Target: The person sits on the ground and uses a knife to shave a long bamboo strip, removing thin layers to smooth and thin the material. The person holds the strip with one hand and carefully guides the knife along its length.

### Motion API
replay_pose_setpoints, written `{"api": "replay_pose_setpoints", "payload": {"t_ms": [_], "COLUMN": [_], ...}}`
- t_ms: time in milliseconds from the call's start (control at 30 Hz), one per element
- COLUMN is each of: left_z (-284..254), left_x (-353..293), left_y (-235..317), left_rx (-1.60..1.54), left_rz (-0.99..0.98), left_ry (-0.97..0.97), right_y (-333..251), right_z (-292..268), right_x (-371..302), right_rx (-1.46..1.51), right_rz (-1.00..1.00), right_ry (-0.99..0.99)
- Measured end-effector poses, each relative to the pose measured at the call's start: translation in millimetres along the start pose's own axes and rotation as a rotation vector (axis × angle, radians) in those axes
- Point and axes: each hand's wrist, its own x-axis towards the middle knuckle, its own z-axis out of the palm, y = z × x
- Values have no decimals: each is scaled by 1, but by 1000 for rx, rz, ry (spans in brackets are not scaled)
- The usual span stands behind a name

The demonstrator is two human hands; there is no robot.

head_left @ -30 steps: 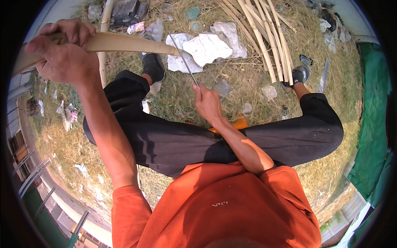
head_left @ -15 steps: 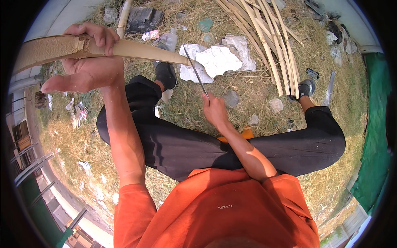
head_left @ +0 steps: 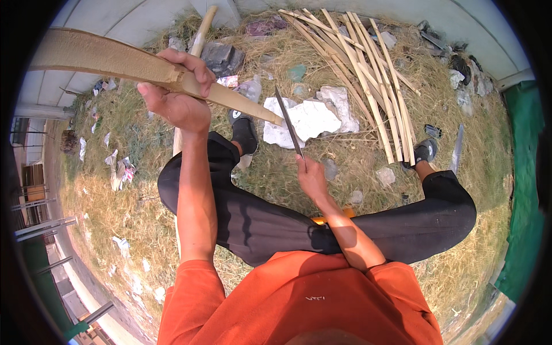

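Broad split bamboo slat point(head_left: 115, 60) raised at left, long knife blade point(head_left: 289, 123) just right of its tip, bundle of thin bamboo strips point(head_left: 368, 80) on grass farther right.

Dry yellow grass point(head_left: 144, 213) lay all over the ground, pale concrete wall point(head_left: 115, 17) behind, green tarp point(head_left: 526, 172) at one side, bright sun shone.

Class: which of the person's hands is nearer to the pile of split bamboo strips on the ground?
Right. The right hand, gripping the knife, sits just left of the bamboo strips; the left hand holds the bamboo slat farther away.

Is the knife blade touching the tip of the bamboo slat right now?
Apart. The head view shows pale debris between the knife blade and the bamboo slat tip.
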Motion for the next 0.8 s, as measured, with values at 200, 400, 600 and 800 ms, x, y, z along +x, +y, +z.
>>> {"api": "replay_pose_setpoints", "payload": {"t_ms": [200,400,600,800], "left_z": [2,3,-3,-5], "left_x": [1,0,0,4], "left_y": [-3,-4,-9,-9], "left_rx": [90,90,59,64], "left_rz": [-42,-47,-50,-60], "left_ry": [36,22,-1,-39], "right_y": [28,41,41,43], "right_z": [8,28,26,35], "right_x": [4,10,17,18], "right_rx": [-152,-121,-113,-145], "right_rz": [-69,-83,-7,-41], "right_ry": [4,7,-3,14]}}
